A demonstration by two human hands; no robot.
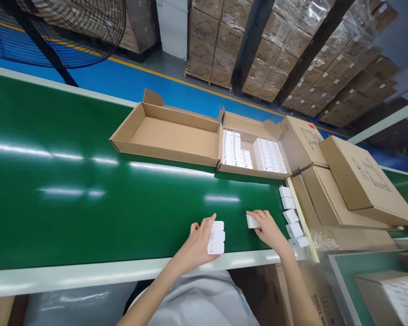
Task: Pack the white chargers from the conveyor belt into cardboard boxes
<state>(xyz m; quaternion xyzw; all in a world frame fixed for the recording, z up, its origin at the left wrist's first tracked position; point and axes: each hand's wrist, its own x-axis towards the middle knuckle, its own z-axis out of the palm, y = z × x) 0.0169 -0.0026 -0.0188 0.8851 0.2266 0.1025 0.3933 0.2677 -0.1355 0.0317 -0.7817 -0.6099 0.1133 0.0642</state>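
My left hand [203,238] is wrapped round a row of several small white boxes [216,237], near the front edge of the green table [122,217]. To its right, my right hand [265,226] grips one white box [252,221] between thumb and fingers, above the green surface. Several more white boxes [290,216] lie in a line along the table's right edge, beyond my right hand. Ahead stands an open carton [255,172] holding two groups of white boxes, with a gap between them. Left of it is an open carton [177,133] with nothing inside.
Closed brown cartons [367,181] are stacked at the right, past the table's pale rim. A large black fan [64,27] stands beyond the table at the far left. Pallets of wrapped cartons [217,40] fill the background. Another green surface [347,280] is at the lower right.
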